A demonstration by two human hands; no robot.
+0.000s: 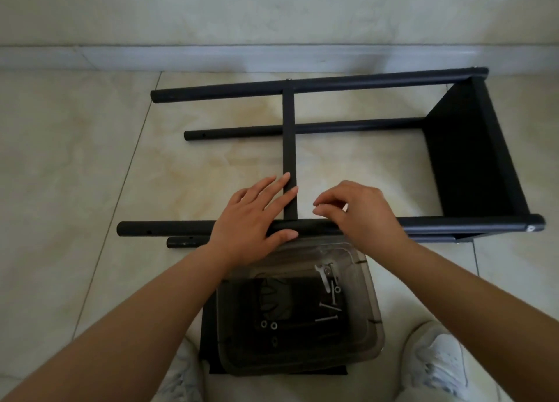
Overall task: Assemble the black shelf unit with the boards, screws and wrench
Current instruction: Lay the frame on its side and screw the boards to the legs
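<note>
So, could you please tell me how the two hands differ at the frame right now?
The left hand lies flat with straight fingers across the near black tube and the crossbar; the right hand has curled fingertips and looks empty. The left covers the joint; the right sits beside it. Both rest at that tube.

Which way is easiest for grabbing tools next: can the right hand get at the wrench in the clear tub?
Probably yes. The wrench lies uncovered in the open-topped tub, just below the right hand, which hovers over the black pole and seems to hold nothing.

The right hand hides its fingertips' hold; the board lies mostly under the bin.
</note>
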